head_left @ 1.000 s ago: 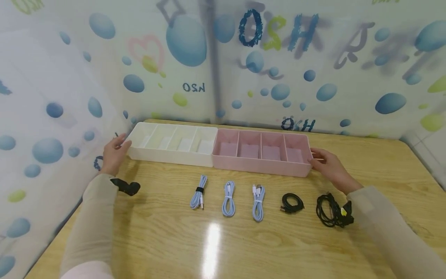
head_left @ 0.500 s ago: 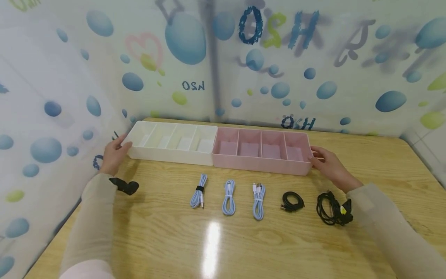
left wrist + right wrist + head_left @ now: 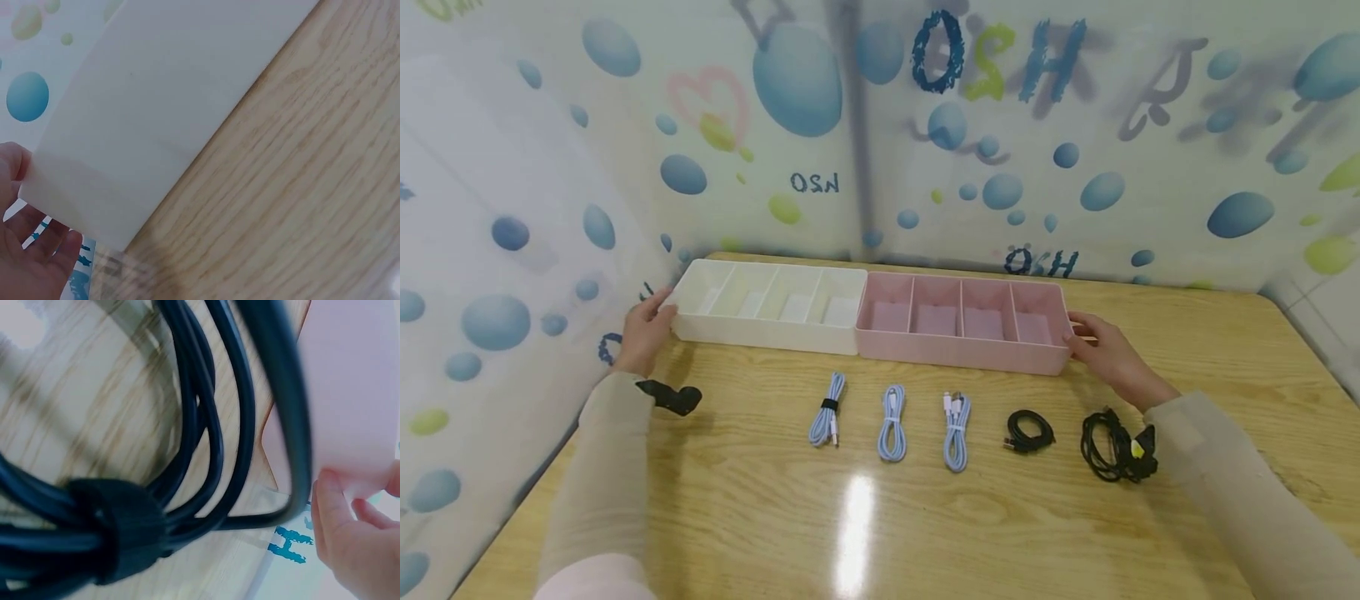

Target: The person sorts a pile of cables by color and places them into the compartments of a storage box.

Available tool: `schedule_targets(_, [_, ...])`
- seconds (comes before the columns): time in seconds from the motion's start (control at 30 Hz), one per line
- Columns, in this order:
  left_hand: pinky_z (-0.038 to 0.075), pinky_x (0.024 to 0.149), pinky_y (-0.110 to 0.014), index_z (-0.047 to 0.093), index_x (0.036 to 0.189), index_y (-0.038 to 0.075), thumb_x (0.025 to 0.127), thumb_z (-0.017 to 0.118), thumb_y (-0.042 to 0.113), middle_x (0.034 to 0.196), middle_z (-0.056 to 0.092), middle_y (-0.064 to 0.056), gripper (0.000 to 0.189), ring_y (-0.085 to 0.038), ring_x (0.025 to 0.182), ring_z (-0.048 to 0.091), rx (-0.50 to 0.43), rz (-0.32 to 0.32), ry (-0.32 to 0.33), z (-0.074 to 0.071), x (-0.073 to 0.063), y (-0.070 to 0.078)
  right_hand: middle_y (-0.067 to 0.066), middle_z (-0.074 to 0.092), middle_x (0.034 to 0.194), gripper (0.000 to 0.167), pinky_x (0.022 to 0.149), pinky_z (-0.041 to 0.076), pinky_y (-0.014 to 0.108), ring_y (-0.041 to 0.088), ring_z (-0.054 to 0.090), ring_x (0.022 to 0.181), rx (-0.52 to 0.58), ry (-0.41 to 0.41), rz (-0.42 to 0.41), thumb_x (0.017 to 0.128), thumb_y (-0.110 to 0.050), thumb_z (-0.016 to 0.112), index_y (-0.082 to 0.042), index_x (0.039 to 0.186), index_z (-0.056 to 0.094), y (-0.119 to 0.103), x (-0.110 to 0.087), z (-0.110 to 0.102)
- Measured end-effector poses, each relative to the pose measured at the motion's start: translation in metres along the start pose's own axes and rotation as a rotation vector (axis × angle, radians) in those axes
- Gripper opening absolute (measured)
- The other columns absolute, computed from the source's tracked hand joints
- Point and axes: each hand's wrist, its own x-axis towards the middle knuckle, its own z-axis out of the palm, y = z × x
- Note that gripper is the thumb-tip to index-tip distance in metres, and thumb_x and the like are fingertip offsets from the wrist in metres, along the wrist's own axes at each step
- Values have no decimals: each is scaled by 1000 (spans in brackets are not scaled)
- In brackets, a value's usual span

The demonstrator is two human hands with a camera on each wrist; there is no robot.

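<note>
A white divided organizer box [image 3: 767, 332] stands end to end with a pink divided organizer box [image 3: 962, 350] at the back of the table. My left hand [image 3: 646, 332] is at the white box's left end, its fingertips against the end wall in the left wrist view. At the pink box's right end, my right hand [image 3: 1112, 354] touches the end wall with its fingers; the right wrist view has the thumb near the rim. Both boxes have compartments with nothing in them. Below my right hand lies a coiled black cable [image 3: 206, 412] with a black strap.
Three bundled light-blue cables, left [image 3: 827, 412], middle [image 3: 892, 425] and right [image 3: 957, 433], lie in a row before the boxes. A small black cable coil [image 3: 1028, 432] continues the row. Patterned curtains [image 3: 880, 125] border the wooden table [image 3: 745, 508] behind and at left.
The head view shifts slightly. My left thumb draws back a little toward the white box's corner; the boxes, cables and right hand stay nearly the same.
</note>
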Motion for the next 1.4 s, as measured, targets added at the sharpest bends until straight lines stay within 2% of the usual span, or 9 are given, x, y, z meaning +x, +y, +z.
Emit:
schedule_targets(0.07, [28,100,-38,24,141,20,94,31,38,143,24,-8,51,-24,124,30,-34,-16,-2,0,-14,16,32,25,133,53,90,36,48,45,33,116,8,18,2,96,-19,37,6,138,16,1,1,0])
schedule_targets(0.13, [26,101,-38,24,141,17,95,31,34,143,24,-9,50,-25,125,28,-59,-22,0,1,-19,22,32,26,132,53,90,36,48,45,33,115,24,22,2,96,-18,37,7,138,17,1,1,0])
schedule_targets(0.37, [25,101,-39,27,140,28,93,27,38,144,23,-1,47,-23,126,27,-41,-22,54,3,15,-15,33,24,132,53,92,34,48,45,30,117,83,-10,22,96,-15,36,6,138,12,0,2,-2])
schedule_targets(0.47, [24,101,-39,27,139,31,93,27,41,144,22,1,48,-22,126,27,-47,-20,62,2,21,-24,33,24,132,53,91,34,47,44,31,118,94,-8,32,96,-15,36,6,139,12,-2,2,-1])
schedule_targets(0.57, [24,102,-38,29,139,30,93,28,41,144,23,2,48,-21,126,27,-62,-28,74,0,21,-26,32,24,132,53,91,35,46,43,31,118,101,-2,30,96,-16,37,5,139,13,-1,4,0])
schedule_targets(0.83, [22,102,-40,33,138,29,93,30,38,143,26,2,46,-22,126,28,-123,-56,81,4,15,-16,31,26,131,55,87,39,39,43,34,115,106,33,-4,95,-18,40,1,140,15,5,2,2])
schedule_targets(1.23, [25,101,-41,30,138,31,94,26,40,144,24,1,46,-23,125,29,-70,-20,58,7,19,-19,33,26,131,55,87,38,41,45,34,115,99,24,-9,96,-18,39,2,140,14,5,-1,1])
schedule_targets(1.33, [25,101,-41,32,138,30,94,27,38,143,26,0,45,-24,124,30,-74,-12,53,7,13,-14,33,26,131,55,87,38,42,45,34,114,92,24,-6,96,-18,38,2,140,14,4,0,1])
schedule_targets(1.4, [25,101,-41,32,138,28,94,28,36,143,26,-2,45,-25,124,30,-71,-17,47,5,3,-3,33,26,130,55,87,38,42,45,34,114,87,25,-3,96,-19,38,2,140,14,4,0,1])
